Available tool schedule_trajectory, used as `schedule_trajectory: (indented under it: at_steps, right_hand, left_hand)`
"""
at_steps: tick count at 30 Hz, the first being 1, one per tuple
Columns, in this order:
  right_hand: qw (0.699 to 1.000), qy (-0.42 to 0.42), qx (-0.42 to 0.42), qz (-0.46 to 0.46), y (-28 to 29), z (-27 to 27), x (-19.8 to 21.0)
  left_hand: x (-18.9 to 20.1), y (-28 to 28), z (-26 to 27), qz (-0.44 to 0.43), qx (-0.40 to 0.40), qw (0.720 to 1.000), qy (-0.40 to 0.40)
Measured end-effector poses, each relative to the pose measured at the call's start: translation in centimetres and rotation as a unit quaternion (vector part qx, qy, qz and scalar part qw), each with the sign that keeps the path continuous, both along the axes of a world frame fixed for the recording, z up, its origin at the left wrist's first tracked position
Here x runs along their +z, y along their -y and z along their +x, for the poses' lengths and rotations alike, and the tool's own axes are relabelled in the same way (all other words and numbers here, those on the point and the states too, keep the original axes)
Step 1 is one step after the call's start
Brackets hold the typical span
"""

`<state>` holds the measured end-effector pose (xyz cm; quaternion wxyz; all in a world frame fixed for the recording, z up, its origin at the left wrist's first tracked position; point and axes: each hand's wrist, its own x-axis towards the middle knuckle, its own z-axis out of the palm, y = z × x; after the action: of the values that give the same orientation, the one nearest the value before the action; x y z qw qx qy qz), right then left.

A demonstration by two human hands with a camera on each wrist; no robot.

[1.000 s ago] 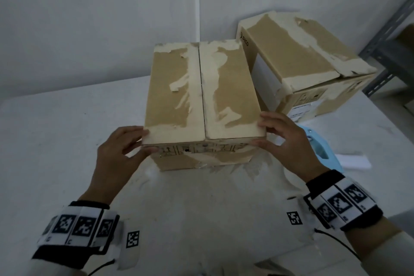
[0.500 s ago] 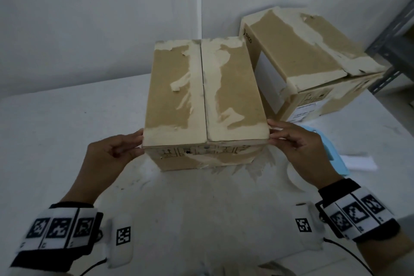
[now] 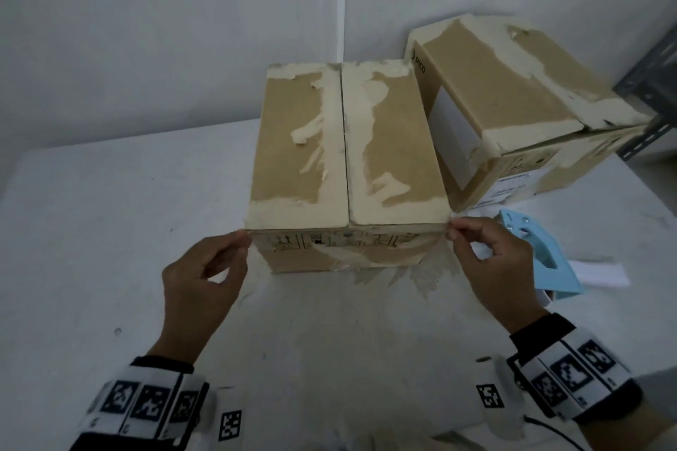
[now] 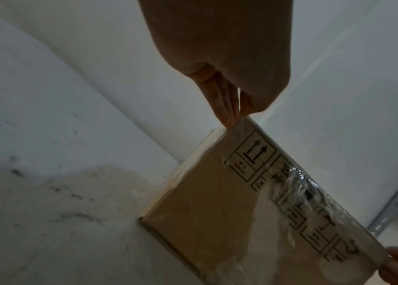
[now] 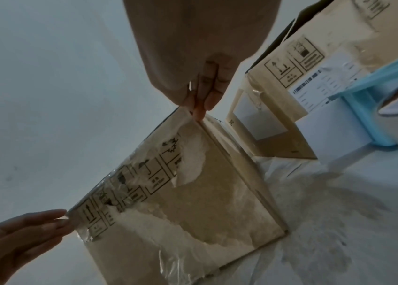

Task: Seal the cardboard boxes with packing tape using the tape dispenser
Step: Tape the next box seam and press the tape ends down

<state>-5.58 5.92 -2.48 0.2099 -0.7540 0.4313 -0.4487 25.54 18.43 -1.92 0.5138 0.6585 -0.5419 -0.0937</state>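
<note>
A cardboard box (image 3: 348,157) stands mid-table, its two top flaps closed along a centre seam, with torn pale patches and old clear tape on its front. My left hand (image 3: 244,242) pinches the box's near-left top corner with fingers and thumb; the left wrist view shows this left hand (image 4: 235,119) at that corner. At the near-right top corner my right hand (image 3: 451,232) pinches with thumb and index, also seen from the right wrist as the right hand (image 5: 196,111). The light blue tape dispenser (image 3: 542,256) lies on the table behind my right hand, in nobody's grip.
A second cardboard box (image 3: 513,102) stands tilted at the back right, close to the first. A white paper strip (image 3: 600,273) lies beside the dispenser. A grey metal shelf frame (image 3: 652,84) rises at the right edge. A white wall runs close behind the white table (image 3: 110,231).
Both hands slid outward off the flaps' near edge to the box's two near top corners, and their fingers drew in to a pinch. The box stayed put.
</note>
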Motion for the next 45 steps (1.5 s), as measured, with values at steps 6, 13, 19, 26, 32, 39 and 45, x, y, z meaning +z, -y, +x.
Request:
schedule_trajectory:
  at_steps: [6, 13, 19, 26, 32, 39, 45]
  right_hand:
    - [0.997, -0.018, 0.08, -0.002, 2.4, -0.2, 1.5]
    - [0.977, -0.124, 0.169, -0.04, 4.5, 0.4, 2.5]
    - [0.975, -0.115, 0.184, -0.055, 5.3, 0.8, 1.8]
    - [0.981, -0.103, 0.154, -0.062, 4.3, 1.1, 1.1]
    - [0.985, -0.061, 0.161, -0.024, 3.7, 0.3, 0.7]
    - [0.971, -0.108, 0.21, -0.023, 1.2, -1.5, 2.4]
    - [0.963, -0.17, 0.208, 0.033, 1.6, 0.1, 7.0]
  left_hand:
    - [1.1, 1.6, 2.0, 0.044, -0.052, 0.996, 0.055]
    - [2.6, 3.5, 5.2, 0.032, -0.08, 0.966, 0.243]
    - [1.2, 4.9, 6.5, 0.004, -0.138, 0.927, 0.348]
    - [-0.7, 4.8, 5.4, -0.035, -0.097, 0.956, 0.276]
    - [-0.3, 3.5, 4.8, -0.027, -0.094, 0.956, 0.277]
    - [0.5, -0.7, 3.4, -0.003, -0.13, 0.954, 0.27]
    - [4.1, 0.3, 4.4, -0.006, -0.142, 0.957, 0.251]
